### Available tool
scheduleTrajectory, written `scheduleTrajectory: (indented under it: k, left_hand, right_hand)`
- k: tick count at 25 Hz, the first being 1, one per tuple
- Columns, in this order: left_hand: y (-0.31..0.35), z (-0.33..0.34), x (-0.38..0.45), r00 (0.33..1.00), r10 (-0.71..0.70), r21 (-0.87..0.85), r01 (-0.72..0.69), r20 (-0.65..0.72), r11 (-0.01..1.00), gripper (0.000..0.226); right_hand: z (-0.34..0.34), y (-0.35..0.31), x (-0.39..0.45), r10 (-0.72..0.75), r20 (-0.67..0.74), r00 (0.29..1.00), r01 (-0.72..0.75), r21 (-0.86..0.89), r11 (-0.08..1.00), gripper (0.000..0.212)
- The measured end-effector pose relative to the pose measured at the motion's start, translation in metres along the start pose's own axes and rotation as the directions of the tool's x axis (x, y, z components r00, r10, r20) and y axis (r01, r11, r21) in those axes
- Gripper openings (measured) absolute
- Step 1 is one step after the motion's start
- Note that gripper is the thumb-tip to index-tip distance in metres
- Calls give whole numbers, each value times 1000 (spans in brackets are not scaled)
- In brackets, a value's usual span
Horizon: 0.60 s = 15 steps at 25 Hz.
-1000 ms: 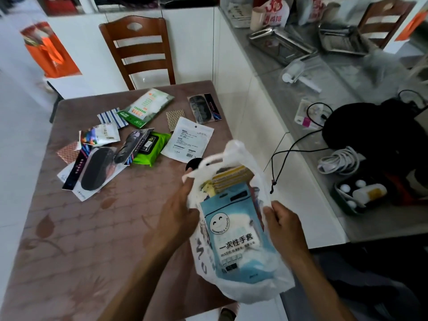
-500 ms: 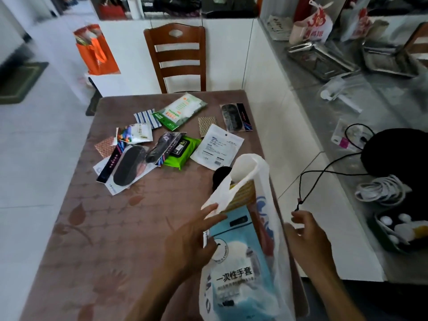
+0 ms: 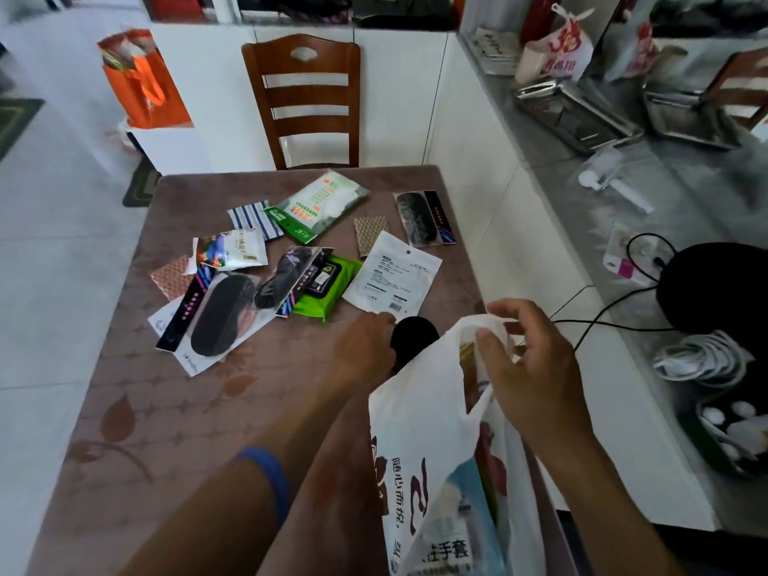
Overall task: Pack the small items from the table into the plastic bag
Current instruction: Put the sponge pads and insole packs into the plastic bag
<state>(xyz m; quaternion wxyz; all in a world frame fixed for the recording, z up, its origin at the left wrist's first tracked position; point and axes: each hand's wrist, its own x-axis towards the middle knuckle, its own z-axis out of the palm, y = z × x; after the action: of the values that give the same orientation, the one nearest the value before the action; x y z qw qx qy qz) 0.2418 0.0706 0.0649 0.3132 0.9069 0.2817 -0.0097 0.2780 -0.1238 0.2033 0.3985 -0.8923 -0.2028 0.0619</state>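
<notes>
A white plastic bag point(image 3: 419, 442) with printed writing stands at the table's near right edge, with a blue packet and other items inside. My right hand point(image 3: 536, 376) pinches the bag's handle at the top. My left hand point(image 3: 365, 347) reaches forward beside a small black round item point(image 3: 415, 332), just below a white flat packet point(image 3: 390, 276); its fingertips are hidden. Further left lie a green wipes pack point(image 3: 328, 288), black insole packs point(image 3: 220, 313), a green-and-white packet point(image 3: 316, 205) and a striped packet point(image 3: 249, 218).
The brown patterned table point(image 3: 166, 409) has a wooden chair point(image 3: 305, 97) at its far side. A grey counter point(image 3: 582, 226) runs along the right with metal trays, a black round object and cables. An orange bag point(image 3: 141, 81) sits at back left.
My left hand left the bag and moved forward to the black round item. My right hand rose and took hold of the bag's handle. The view shifted forward.
</notes>
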Motion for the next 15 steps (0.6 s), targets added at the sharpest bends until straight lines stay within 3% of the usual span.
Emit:
scheduleTrajectory:
  k: [3, 6, 7, 9, 12, 13, 15]
  left_hand:
    - [-11, 38, 45, 969, 158, 246, -203, 189, 948, 79]
    - [-12, 68, 75, 876, 323, 370, -451, 358, 813, 83]
    - [-11, 76, 78, 872, 335, 381, -463, 356, 801, 78]
    - [-17, 80, 73, 935, 271, 354, -339, 227, 872, 67]
    - [-30, 48, 40, 999, 17, -24, -16, 49, 1000, 73]
    - [-34, 31, 24, 999, -36, -162, 35, 2, 986, 77]
    - [-31, -12, -18, 995, -29, -318, -4, -100, 948, 80]
  right_hand:
    - [21, 5, -4, -138, -44, 990, 128, -176, 976, 23]
    - [27, 8, -4, -204, -69, 977, 183, -231, 955, 29]
    - [26, 13, -6, -191, -62, 980, 173, -220, 960, 28]
    - [20, 24, -17, -177, -95, 980, 158, -182, 970, 22]
    - [6, 30, -44, -126, -200, 972, 113, -75, 991, 21]
    - [0, 30, -52, -107, -224, 969, 104, -25, 994, 22]
    - [-9, 31, -66, -111, -239, 965, 129, 64, 990, 23]
